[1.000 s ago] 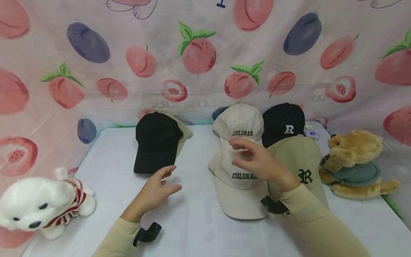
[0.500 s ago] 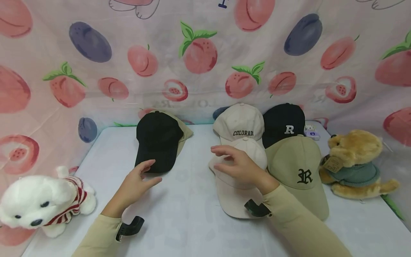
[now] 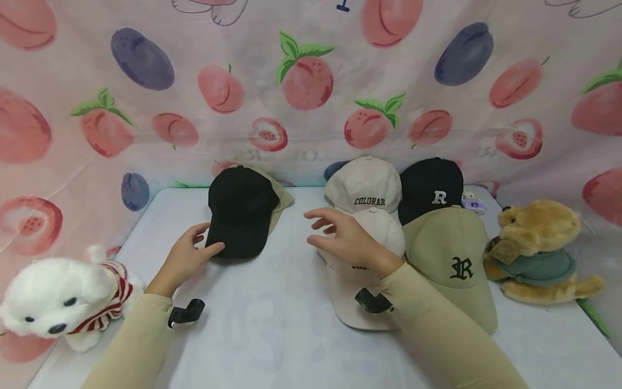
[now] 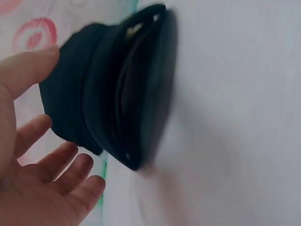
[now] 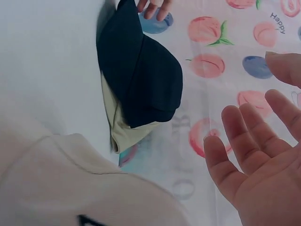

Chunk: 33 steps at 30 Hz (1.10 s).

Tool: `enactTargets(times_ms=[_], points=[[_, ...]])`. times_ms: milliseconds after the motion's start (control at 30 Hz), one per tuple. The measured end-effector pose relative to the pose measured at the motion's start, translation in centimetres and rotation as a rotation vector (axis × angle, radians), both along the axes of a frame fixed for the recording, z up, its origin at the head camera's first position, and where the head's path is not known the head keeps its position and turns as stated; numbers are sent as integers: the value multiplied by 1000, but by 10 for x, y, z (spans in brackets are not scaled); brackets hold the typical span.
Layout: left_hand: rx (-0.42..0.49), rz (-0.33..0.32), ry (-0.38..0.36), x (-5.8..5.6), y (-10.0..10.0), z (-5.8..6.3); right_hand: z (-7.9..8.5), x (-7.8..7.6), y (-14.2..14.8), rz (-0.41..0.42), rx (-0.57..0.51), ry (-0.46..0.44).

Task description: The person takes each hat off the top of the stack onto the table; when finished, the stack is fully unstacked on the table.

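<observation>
A plain black cap [image 3: 243, 202] lies at the back left of the table, over a khaki cap [image 3: 283, 199] that is mostly hidden. Beside its left edge is my left hand [image 3: 182, 262], fingers spread and thumb over the brim. The left wrist view has the black cap [image 4: 70, 89] between thumb and fingers, with no grip on it; whether they touch it I cannot tell. My right hand [image 3: 352, 243] hovers with relaxed fingers and holds nothing. It partly covers the front cream Colorado cap [image 3: 359, 313].
Another cream Colorado cap [image 3: 364, 186], a black R cap [image 3: 430, 186] and an olive R cap [image 3: 447, 243] cluster on the right. A white plush dog [image 3: 53, 297] sits far left, a brown plush animal [image 3: 539, 259] far right. Behind hangs a fruit-print cloth [image 3: 311, 129].
Both hands have moved left. The left one has gone from in front of the black cap to its left side, and the right one has shifted across the front cream cap. The caps stay put.
</observation>
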<state>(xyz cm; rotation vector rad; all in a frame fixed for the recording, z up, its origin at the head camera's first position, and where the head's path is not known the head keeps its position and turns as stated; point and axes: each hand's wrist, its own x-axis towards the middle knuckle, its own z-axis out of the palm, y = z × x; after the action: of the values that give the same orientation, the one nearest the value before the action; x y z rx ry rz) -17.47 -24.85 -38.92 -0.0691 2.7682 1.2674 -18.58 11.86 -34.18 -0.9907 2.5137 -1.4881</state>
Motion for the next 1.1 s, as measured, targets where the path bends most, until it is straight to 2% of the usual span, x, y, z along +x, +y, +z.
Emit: enactTargets(times_ms=[233,467,767,900,1100], points=[[58,11,-69,-16,-15,-5,7,-9,-7,2,7,8],[86,-3,-79,-28,-20,-13,8,-17,-17,28,24,-17],[161,-15,-73,-34,-21,-22,0,-25,-29,39,-1,-38],[160,-13,-83,-34,-19,-22,-3,-28,-33,34,2,-60],[195,-43,-104,-37,-18,-22,-5,-31,-38,12,20,-96]])
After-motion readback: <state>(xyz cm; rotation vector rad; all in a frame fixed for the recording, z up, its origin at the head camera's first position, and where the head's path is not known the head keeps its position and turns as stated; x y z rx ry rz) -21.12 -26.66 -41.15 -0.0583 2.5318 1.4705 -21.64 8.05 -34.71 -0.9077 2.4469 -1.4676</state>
